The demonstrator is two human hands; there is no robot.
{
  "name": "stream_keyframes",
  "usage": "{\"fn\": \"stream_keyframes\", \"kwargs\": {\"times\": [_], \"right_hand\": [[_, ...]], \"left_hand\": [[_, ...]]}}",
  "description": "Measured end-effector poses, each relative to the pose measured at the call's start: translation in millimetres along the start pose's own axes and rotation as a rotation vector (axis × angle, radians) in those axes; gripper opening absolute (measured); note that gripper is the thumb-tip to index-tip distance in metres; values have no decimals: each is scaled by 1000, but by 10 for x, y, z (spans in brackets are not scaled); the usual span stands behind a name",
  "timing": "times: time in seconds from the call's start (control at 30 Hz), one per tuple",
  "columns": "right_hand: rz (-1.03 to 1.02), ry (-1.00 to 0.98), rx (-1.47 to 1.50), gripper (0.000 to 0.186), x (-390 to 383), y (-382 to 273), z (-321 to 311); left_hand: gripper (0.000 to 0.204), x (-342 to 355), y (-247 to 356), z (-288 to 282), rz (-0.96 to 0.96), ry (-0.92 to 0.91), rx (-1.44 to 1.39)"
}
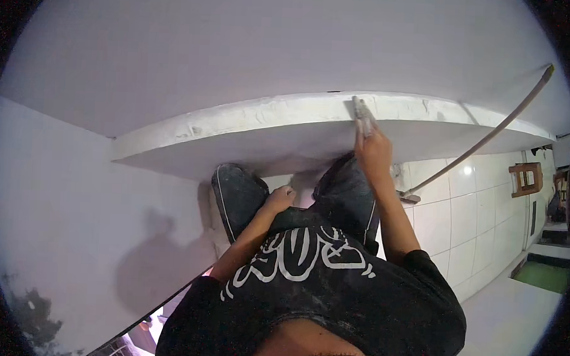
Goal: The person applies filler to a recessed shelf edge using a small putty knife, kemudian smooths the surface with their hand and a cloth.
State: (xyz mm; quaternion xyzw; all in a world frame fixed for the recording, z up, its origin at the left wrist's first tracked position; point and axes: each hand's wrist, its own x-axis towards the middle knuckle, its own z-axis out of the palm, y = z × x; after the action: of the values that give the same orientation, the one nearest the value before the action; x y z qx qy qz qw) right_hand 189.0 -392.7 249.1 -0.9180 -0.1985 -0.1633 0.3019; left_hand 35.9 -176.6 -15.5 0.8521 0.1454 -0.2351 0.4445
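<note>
My right hand [374,150] is closed on a narrow putty knife [362,111] smeared with white. Its tip meets the front face of a long white ledge [272,110] that juts from the wall. Uneven white patches and ridges mark this face, to both sides of the tool. My left hand [282,197] rests between my thighs, beside the left knee, fingers curled in and nothing showing from them. Both my knees are bent beneath the ledge.
A long pole [484,141] with a flat head on the floor leans against the wall at right. Beyond it, a wooden stool [525,179] stands on the white tiled floor [462,217]. A side wall [74,188] rises close on my left. A green surface [541,273] lies far right.
</note>
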Motion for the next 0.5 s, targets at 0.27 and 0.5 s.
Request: {"fn": "stream_keyframes", "kwargs": {"times": [0.27,0.5], "right_hand": [[89,6,-10,37,12,-322,192],[-164,-22,82,45,-40,-728,701]], "left_hand": [[38,65,-80,104,39,41,7],[35,316,-203,173,97,-121,-53]]}}
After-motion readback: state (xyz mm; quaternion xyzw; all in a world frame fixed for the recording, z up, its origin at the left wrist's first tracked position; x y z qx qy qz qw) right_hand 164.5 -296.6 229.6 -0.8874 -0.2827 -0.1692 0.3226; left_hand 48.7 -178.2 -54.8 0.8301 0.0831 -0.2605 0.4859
